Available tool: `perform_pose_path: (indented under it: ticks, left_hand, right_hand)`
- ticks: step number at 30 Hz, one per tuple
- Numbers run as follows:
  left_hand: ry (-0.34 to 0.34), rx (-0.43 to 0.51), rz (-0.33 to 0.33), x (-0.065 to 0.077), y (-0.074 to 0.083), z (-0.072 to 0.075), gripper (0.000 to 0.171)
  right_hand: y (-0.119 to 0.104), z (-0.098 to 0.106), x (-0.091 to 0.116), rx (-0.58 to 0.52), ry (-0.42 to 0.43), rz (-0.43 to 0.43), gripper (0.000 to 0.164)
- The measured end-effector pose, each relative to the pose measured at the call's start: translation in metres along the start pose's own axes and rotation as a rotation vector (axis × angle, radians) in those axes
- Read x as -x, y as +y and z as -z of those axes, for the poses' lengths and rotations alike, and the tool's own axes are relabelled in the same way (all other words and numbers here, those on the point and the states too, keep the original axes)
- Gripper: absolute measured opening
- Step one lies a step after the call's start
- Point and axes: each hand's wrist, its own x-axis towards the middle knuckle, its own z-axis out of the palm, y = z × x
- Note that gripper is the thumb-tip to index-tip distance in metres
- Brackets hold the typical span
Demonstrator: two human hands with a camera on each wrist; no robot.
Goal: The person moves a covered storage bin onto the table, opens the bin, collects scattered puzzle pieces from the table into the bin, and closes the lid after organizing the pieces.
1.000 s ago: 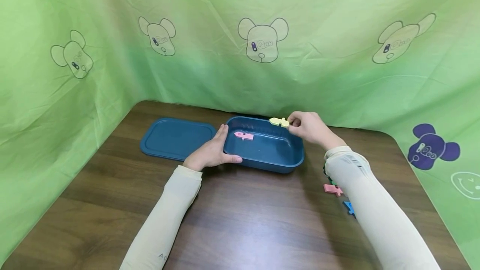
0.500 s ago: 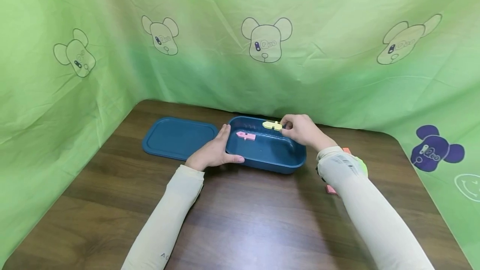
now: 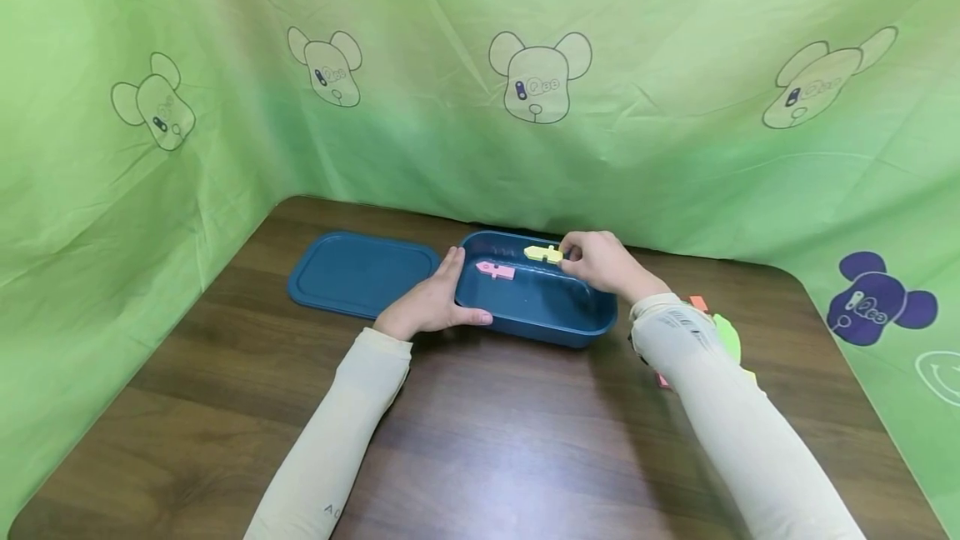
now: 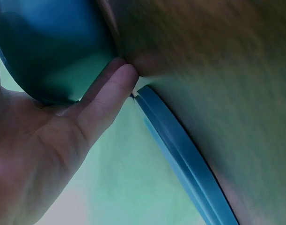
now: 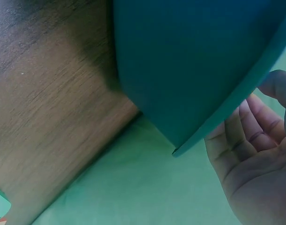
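Near the back of the table stands an open blue box (image 3: pixel 540 298). My left hand (image 3: pixel 427 302) rests on its left end, fingers straight along the outer wall and thumb over the front rim; the left wrist view shows those fingers (image 4: pixel 103 101) against the wall. Between thumb and fingers, my right hand (image 3: pixel 600 261) pinches one end of a flat yellow arrow-shaped piece (image 3: pixel 542 254) with a small tab and a notch, over the box's back right part. A similar pink piece (image 3: pixel 495 271) lies inside at the left. In the right wrist view, the box wall hides the yellow piece.
A flat blue lid (image 3: pixel 360 273) lies left of the box. Several coloured pieces, among them a green one (image 3: pixel 726 340) and an orange one (image 3: pixel 698 303), lie on the table to the right, partly behind the right sleeve (image 3: pixel 720 390). A green curtain (image 3: pixel 420 157) hangs close behind.
My right hand has moved left and slightly down with the yellow piece, from the back rim to over the inside of the box. The left hand keeps its place on the box.
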Motion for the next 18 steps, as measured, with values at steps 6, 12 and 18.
perform_pose_path:
  ticks: [6, 12, 18]
  left_hand:
    - [0.001, -0.006, -0.002, -0.0002, 0.0005, 0.0004, 0.128]
    - [0.004, -0.008, 0.001, 0.0001, 0.0008, 0.0005, 0.127]
    - [-0.001, -0.002, 0.003, 0.0005, 0.001, 0.0007, 0.127]
  right_hand:
    - [-0.0008, -0.0039, -0.0026, 0.026, -0.003, -0.012, 0.021]
    - [-0.002, -0.0069, -0.0049, 0.038, -0.013, -0.019, 0.021]
    - [-0.0016, -0.0089, -0.0045, 0.037, -0.025, -0.036, 0.022]
